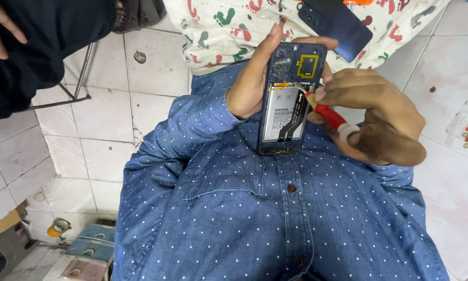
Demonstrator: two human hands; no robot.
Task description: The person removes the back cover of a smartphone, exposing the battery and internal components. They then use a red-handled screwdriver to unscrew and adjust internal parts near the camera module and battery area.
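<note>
Screwdriver (331,118): your right hand (372,117) hides its rear end; the tip is too small to tell.
Opened phone (291,99): your left hand (254,78) covers its left edge.
Dark back cover (343,23): cut off at the top edge.

One opened dark-blue phone with its back off and grey battery showing (291,99). One red-handled screwdriver with a white end ring (330,117). One separate dark-blue glossy back cover (338,23). One white cloth printed with coloured footprints (218,31). Two bare hands.
</note>
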